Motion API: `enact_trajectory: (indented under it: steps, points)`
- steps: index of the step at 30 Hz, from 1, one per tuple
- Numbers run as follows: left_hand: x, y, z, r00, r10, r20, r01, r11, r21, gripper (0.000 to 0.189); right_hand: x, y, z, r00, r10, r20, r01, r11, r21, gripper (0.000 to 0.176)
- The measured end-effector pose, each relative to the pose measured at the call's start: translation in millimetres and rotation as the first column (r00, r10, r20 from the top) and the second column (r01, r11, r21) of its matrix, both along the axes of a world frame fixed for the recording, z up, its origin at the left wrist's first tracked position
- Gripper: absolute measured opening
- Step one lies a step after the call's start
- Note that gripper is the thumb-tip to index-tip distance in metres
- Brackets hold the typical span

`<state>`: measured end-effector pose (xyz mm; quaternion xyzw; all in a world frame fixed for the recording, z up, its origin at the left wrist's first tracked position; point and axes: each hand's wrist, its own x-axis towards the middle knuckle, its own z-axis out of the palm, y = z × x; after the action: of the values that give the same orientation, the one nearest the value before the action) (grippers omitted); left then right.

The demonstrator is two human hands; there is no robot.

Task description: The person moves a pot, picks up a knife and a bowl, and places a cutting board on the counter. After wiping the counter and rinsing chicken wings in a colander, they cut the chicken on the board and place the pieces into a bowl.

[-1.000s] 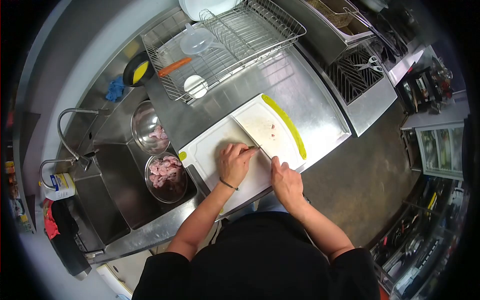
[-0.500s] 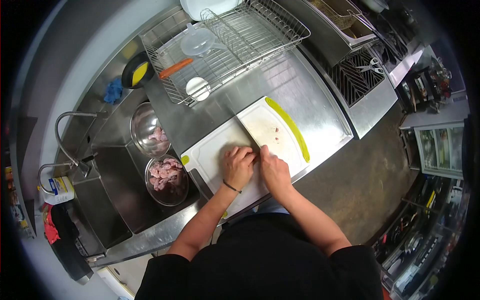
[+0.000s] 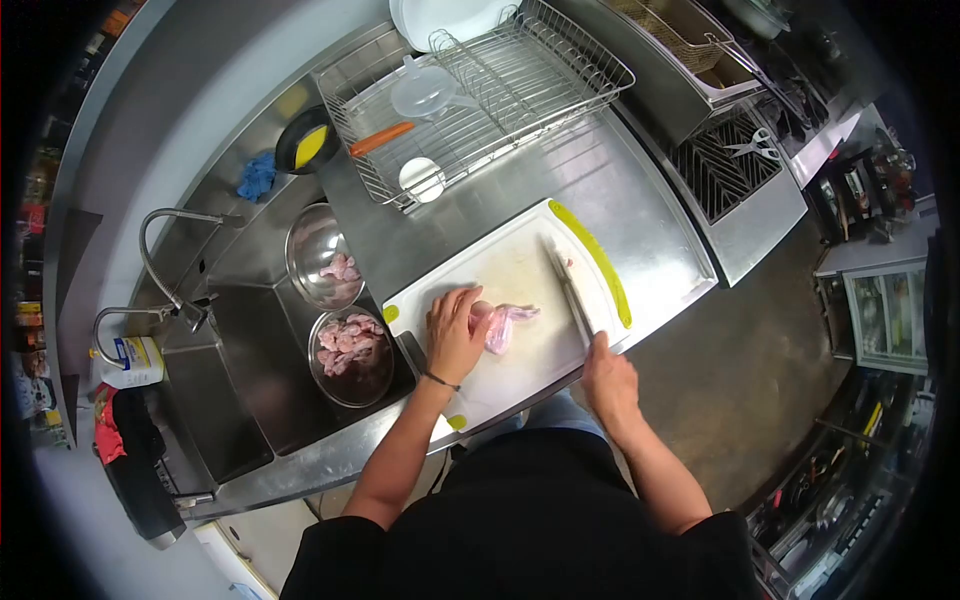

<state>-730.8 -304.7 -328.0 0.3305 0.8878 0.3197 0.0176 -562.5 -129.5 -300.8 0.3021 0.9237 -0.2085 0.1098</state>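
A raw chicken wing (image 3: pixel 508 322) lies on the white cutting board (image 3: pixel 480 395) with green edges. My left hand (image 3: pixel 457 330) rests at its left end, fingers curved over the meat and partly hiding it. In my right hand (image 3: pixel 611 380), near the board's front right edge, is the handle of a knife (image 3: pixel 573 292). Its blade points away from me over the right part of the board, apart from the chicken wing. Small meat scraps lie beside the blade.
To the left, a bowl of chicken pieces (image 3: pixel 352 352) and a metal bowl (image 3: pixel 315 240) with a little meat stand at the sink (image 3: pixel 235 350). Behind the board is a wire dish rack (image 3: pixel 520 120) holding a strainer (image 3: pixel 423 92). Scissors (image 3: pixel 757 146) lie at the far right.
My right hand has moved the knife rightward, away from my left hand. My left hand has shifted slightly left, and the chicken wing now shows between them. The whole view has shifted a little.
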Motion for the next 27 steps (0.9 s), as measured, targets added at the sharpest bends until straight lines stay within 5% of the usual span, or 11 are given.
enact_trajectory:
  steps: [4, 6, 19, 24, 27]
  points:
    - [5, -12, 11, 0.999, -0.040, 0.016, 0.041, 0.997, -0.064, 0.044, -7, 13, 11, 0.994, 0.004, -0.105, -0.001, 0.999, 0.033, 0.016]
    - [7, -11, 8, 0.963, -0.042, 0.268, 0.046, 0.999, -0.008, 0.046, -7, 11, 20, 0.990, 0.084, -0.115, -0.085, 0.996, -0.003, 0.015]
    - [10, 8, 24, 0.964, 0.035, 0.262, -0.079, 0.984, 0.160, 0.049, 9, 9, 9, 0.996, 0.036, -0.086, -0.045, 0.993, -0.111, 0.017]
    - [25, 16, 37, 0.964, -0.261, -0.049, 0.261, 0.965, 0.000, 0.043, 13, 11, 16, 0.991, -0.020, -0.132, 0.005, 0.994, -0.111, 0.017]
    - [38, 21, 25, 0.954, -0.294, 0.060, 0.291, 0.955, 0.056, 0.046, 18, 14, 11, 0.987, -0.027, -0.156, 0.011, 0.995, -0.104, 0.017]
